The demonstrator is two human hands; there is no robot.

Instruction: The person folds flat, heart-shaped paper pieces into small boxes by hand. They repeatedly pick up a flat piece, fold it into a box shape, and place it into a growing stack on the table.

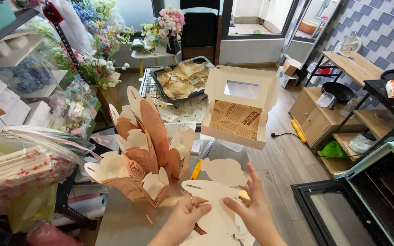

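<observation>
Room: flower workshop, wood floor, shelves of blooms far left, open oven [370, 200] near right.
Surface: grey worktable [124, 221] crowded with folded petal-edged boxes [144, 146], salmon outside and cream inside.
Flat blank: I see a cream die-cut card blank [215, 200], scalloped and slotted, lying unfolded at the near edge between both hands.
Left hand: my left hand [185, 218] curls at the blank's left edge, thumb and fingers nipping the card.
Right hand: my right hand [251, 212] is half spread, fingertips resting on the blank's right side.
Doing it well: I judge creasing along the scored lines, with tabs lined up to slots, keeps panels from buckling.
Beyond: windowed cake box [238, 107] open, lined with printed paper; baking tray [183, 78] behind it.
</observation>
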